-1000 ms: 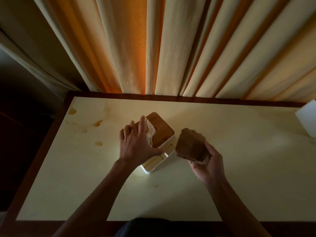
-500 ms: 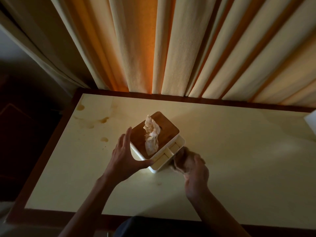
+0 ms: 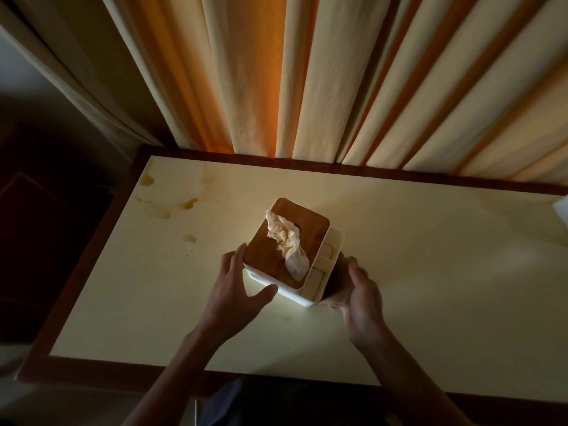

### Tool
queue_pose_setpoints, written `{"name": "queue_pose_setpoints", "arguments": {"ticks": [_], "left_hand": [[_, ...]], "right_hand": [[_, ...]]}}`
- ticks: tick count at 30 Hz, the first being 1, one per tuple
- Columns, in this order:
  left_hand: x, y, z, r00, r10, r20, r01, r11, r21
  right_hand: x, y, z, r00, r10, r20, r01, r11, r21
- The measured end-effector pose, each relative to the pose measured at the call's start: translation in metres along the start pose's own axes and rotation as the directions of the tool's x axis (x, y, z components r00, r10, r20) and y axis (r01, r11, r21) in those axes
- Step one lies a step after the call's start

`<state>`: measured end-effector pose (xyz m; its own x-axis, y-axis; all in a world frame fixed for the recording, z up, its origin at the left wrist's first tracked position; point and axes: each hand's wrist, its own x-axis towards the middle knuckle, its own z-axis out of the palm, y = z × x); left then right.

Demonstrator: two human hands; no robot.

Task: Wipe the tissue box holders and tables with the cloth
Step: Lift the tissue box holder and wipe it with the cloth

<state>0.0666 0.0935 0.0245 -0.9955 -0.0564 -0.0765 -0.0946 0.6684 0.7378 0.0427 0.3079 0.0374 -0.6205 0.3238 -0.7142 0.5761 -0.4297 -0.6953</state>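
Pleated cream curtains (image 3: 307, 81) with an orange glow in the folds hang beyond both hands, filling the far side of the view. Beneath the hands lies the pale yellow tabletop (image 3: 430, 272) with a dark wooden border; brown stains (image 3: 187, 204) mark it well beyond and to the outer side of the left hand. A white object (image 3: 562, 210) shows at the edge of the view, well apart from the right hand, too cut off to identify.

The tissue box holder (image 3: 310, 290), white with a wooden lid (image 3: 267, 259), sits between the two hands, tilted. A crumpled tissue (image 3: 289, 247) sticks out of the lid, and open side compartments run along the edge nearest the right hand.

The left hand (image 3: 236, 296) touches the holder's near corner with straight, spread fingers and the thumb stretched along its near wall, not curled round it. The right hand (image 3: 362, 293) presses the cloth (image 3: 341, 290) against the holder's side; the cloth is dark and mostly hidden between palm and holder, with the fingers curved around it.
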Motion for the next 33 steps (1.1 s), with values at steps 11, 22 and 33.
{"name": "queue_pose_setpoints", "arguments": {"ticks": [11, 22, 33], "left_hand": [[-0.045, -0.005, 0.018, 0.972, 0.204, 0.117, -0.214, 0.973, 0.081], [-0.003, 0.064, 0.027, 0.977, 0.034, -0.208, 0.007, 0.981, 0.195], [0.032, 0.08, 0.05, 0.987, 0.105, -0.124, -0.043, 0.905, 0.424]], "right_hand": [[0.014, -0.031, 0.004, 0.991, -0.108, 0.073, 0.112, 0.993, -0.042], [0.014, -0.034, 0.001, 0.983, -0.168, 0.079, 0.171, 0.985, -0.034], [0.01, -0.021, -0.016, 0.978, -0.191, 0.077, 0.195, 0.98, -0.043]]}}
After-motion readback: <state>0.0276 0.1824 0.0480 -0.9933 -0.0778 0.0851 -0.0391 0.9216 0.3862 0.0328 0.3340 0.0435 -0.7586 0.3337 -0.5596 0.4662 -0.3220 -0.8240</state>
